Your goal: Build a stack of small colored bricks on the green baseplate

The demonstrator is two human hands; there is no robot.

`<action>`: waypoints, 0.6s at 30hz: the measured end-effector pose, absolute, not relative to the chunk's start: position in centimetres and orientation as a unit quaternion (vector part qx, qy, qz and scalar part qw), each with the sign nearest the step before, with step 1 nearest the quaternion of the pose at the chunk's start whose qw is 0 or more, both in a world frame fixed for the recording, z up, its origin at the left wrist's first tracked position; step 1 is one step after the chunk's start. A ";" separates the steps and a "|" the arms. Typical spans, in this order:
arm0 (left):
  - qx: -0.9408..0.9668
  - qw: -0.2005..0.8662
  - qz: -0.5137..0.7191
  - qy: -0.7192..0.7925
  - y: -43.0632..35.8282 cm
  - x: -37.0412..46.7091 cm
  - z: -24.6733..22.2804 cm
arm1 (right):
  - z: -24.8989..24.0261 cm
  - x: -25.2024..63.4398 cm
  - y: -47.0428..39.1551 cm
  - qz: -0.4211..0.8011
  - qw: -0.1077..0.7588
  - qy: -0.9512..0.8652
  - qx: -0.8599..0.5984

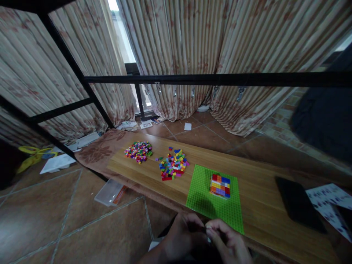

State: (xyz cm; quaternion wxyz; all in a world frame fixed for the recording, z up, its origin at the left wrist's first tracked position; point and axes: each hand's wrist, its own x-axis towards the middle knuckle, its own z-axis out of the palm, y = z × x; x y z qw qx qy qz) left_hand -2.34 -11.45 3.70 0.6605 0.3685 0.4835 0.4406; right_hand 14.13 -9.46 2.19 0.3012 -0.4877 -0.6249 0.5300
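My left hand (184,234) and my right hand (227,236) meet at the table's near edge, just below the green baseplate (200,198). Fingers of both are closed around something small; a pale bit of it shows by the right thumb, too dim to name. On the baseplate stands a flat block of mixed bricks (220,186) in red, blue, yellow, orange, white and purple. Left of the plate lies a loose pile of bricks (174,165). Farther left is a second pile of smaller, mostly pink and mixed pieces (139,151).
The wooden board (258,194) carries all of this, with a black tablet-like slab (298,203) and printed sheets (332,201) at its right. A clear plastic box (109,192) lies on the tiled floor. Black metal bars (192,79) cross in front of the curtains.
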 end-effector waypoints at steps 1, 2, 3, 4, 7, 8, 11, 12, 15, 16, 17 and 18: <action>0.345 0.667 0.455 0.479 -11.3 -2.3 3.8 | 2.2 14.2 -9.4 0.536 0.320 -0.606 -0.493; 0.328 0.668 0.467 0.478 -11.1 -2.3 4.0 | 2.2 14.2 -9.3 0.537 0.345 -0.582 -0.504; 0.319 0.663 0.477 0.480 -10.8 -2.4 4.1 | 2.3 14.3 -9.1 0.536 0.370 -0.556 -0.516; 0.317 0.655 0.484 0.487 -10.2 -2.6 4.3 | 2.3 14.4 -8.9 0.532 0.393 -0.531 -0.529; 0.343 0.604 0.489 0.528 -7.8 -4.1 4.5 | 2.7 15.2 -7.9 0.511 0.441 -0.481 -0.559; 0.362 0.571 0.493 0.548 -6.8 -5.0 4.4 | 2.9 15.6 -7.4 0.501 0.452 -0.472 -0.567; 0.471 0.419 0.485 0.606 -3.4 -8.1 4.3 | 3.4 17.0 -5.6 0.469 0.484 -0.454 -0.583; 0.512 0.355 0.456 0.635 -2.3 -9.2 4.3 | 3.5 17.5 -4.9 0.460 0.494 -0.450 -0.584; 0.576 0.178 0.326 0.728 0.4 -11.6 4.2 | 3.2 18.6 -2.7 0.434 0.509 -0.461 -0.584; 0.587 0.133 0.285 0.746 1.1 -12.1 4.2 | 3.0 18.8 -2.0 0.422 0.512 -0.469 -0.583; 0.604 0.098 0.242 0.753 1.7 -12.3 4.1 | 2.7 19.0 -1.4 0.412 0.518 -0.474 -0.581; 0.616 0.072 0.205 0.757 2.0 -12.5 4.1 | 2.4 19.1 -0.9 0.404 0.521 -0.479 -0.581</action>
